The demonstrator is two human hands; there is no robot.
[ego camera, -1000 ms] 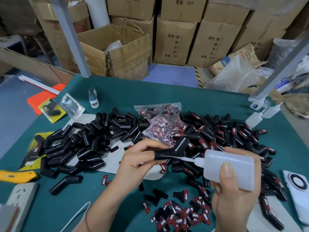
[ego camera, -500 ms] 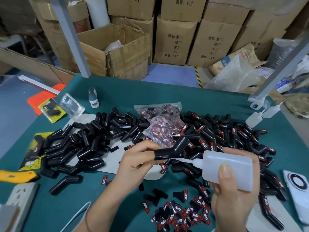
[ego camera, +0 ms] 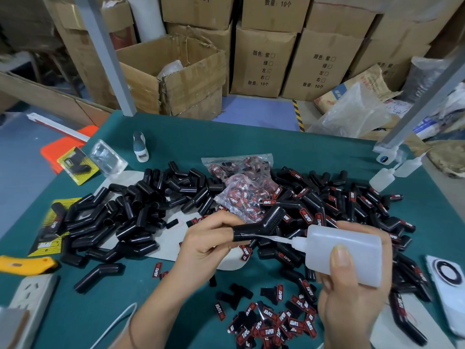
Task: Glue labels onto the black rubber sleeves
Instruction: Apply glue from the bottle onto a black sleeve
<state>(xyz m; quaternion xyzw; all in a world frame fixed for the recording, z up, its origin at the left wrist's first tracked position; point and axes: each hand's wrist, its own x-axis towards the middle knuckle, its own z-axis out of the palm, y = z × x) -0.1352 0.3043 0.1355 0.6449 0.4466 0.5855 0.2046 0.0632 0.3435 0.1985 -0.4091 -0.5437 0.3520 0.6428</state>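
The glue bottle [ego camera: 344, 253] has been raised slightly, gripped by the right hand [ego camera: 352, 293]; a bent rubber sleeve [ego camera: 259, 224] is pinched in the curled fingers [ego camera: 221, 220] of the left hand [ego camera: 206, 245], nozzle touching.

yellow knife [ego camera: 26, 265], power strip [ego camera: 30, 294] (white), cardboard boxes [ego camera: 263, 62]

Stacked cardboard boxes [ego camera: 264, 61] line the back beyond the green counter [ego camera: 251, 139]; blue floor [ego camera: 254, 114], grey posts [ego camera: 108, 56].
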